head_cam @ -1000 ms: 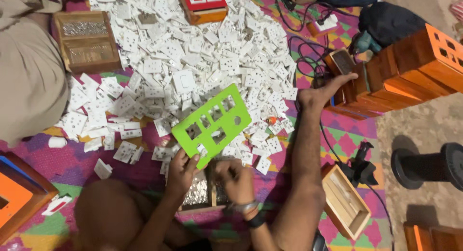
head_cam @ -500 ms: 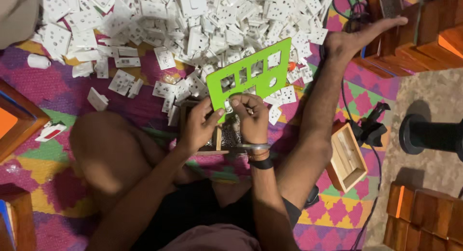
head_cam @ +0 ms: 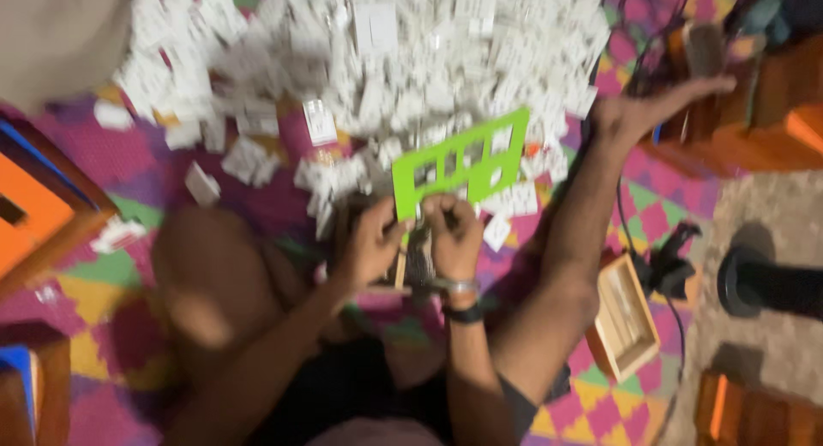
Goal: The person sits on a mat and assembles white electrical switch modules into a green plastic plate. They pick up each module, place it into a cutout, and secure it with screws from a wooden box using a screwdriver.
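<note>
While the frame is motion-blurred, both hands clearly meet at the bottom edge of the green template (head_cam: 461,165), a flat plate with rectangular cutouts, held tilted up over the mat. Left hand (head_cam: 370,243) pinches its lower left corner, fingers closed on it; right hand (head_cam: 454,232) is curled just beside, fingertips at the lower edge, looks closed on the plate too, though blur hides the exact contact. Just beyond the hands lies the pile of white plastic parts (head_cam: 377,60), spread across the patterned mat (head_cam: 257,189). Another person's arm (head_cam: 591,206) reaches past on the right side toward orange crates (head_cam: 771,112). Small wooden box (head_cam: 624,324) sits right of the right wrist. Template likely light, thin, stiffish plastic, may flex some; the cutout bars look weakest, so the solid outer border is the place to grip
</note>
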